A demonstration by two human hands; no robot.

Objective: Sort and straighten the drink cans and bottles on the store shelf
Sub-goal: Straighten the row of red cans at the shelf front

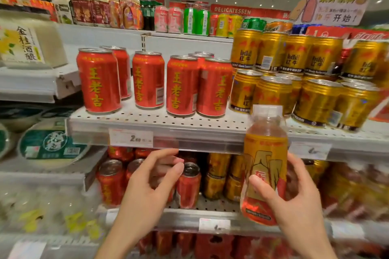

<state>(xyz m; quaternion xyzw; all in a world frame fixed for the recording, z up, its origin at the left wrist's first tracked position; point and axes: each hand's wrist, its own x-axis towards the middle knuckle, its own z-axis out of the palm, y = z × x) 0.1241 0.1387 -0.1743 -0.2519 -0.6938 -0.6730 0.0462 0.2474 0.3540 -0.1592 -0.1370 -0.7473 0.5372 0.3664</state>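
1. The right hand (294, 193) is raised in front of the shelves, thumb and fingers wrapped around a bottle (265, 166), holding it upright.
2. The left hand (151, 181) hovers before the lower shelf (189, 216), fingers loosely curled, grasping nothing.
3. The bottle, yellow-labelled with a clear cap, holds amber liquid.
4. Red cans (147, 80) and gold cans (315, 99) stand on the perforated shelf (157, 120).

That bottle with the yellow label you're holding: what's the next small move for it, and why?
Probably carry the bottle away from this bay rather than shelve it here. The right hand grips it in front of shelves that show only red cans and gold cans, so it looks out of place. The left hand hovers open, holding nothing, free to straighten cans.
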